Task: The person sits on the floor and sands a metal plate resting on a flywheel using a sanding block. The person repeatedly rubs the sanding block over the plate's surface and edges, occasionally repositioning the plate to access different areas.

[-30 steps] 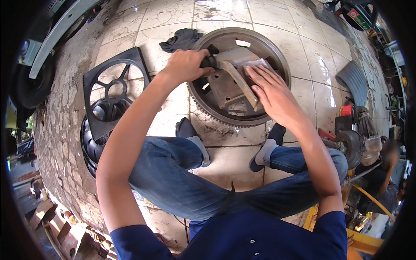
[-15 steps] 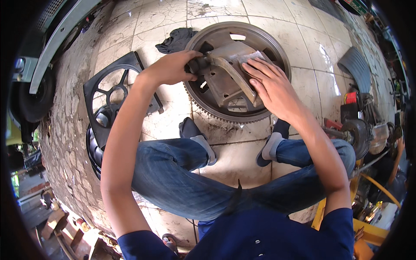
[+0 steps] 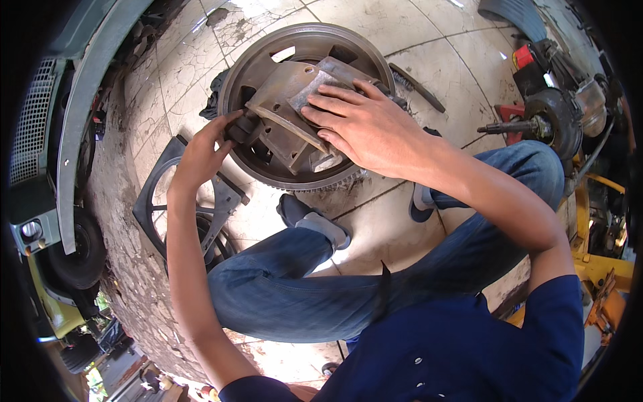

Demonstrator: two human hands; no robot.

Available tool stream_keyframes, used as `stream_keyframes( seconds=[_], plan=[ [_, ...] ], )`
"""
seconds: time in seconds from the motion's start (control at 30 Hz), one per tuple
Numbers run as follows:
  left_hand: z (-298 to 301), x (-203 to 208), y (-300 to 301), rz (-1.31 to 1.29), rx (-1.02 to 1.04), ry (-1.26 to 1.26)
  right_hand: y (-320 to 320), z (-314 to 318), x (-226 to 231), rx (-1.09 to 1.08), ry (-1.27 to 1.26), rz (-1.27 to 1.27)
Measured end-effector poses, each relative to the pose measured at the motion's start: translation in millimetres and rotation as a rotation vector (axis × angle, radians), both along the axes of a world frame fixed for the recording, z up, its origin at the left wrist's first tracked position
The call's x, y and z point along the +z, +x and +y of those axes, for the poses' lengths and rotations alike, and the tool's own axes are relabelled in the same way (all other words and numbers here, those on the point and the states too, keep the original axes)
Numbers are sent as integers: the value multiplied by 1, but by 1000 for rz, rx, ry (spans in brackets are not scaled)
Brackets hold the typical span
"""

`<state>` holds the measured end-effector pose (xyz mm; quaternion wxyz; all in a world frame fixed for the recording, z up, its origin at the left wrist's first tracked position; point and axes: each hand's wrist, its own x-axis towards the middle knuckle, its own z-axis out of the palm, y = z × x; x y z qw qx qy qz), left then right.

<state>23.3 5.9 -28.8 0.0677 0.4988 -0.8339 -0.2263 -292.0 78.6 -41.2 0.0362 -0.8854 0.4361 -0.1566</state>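
Observation:
A brown metal brake shoe, with holes in its curved plate, rests on a large toothed flywheel on the floor. My left hand curls its fingers and thumb round the dark knob-like end of the shoe, at the flywheel's left side. My right hand lies flat on top, fingers stretched out and pressing a grey sheet, like sandpaper, against the plate. Part of the sheet is hidden under those fingers.
A black plastic fan shroud lies to the left, and a dark cloth beside the flywheel. A long dark strip is at its right. Mechanical parts stand farther right. A vehicle fills the left edge.
The view has turned and shifted, so the flywheel appears farther left. My left hand remains at the shoe's end; my right hand remains flat on the sheet, its fingers now pointing more leftward.

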Motion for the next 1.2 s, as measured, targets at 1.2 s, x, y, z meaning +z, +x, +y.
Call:
stream_keyframes(
  seconds=[1.2],
  plan=[
    [3,11,7,-139,114,26,-20,2,34,77,33,173]
  ],
)
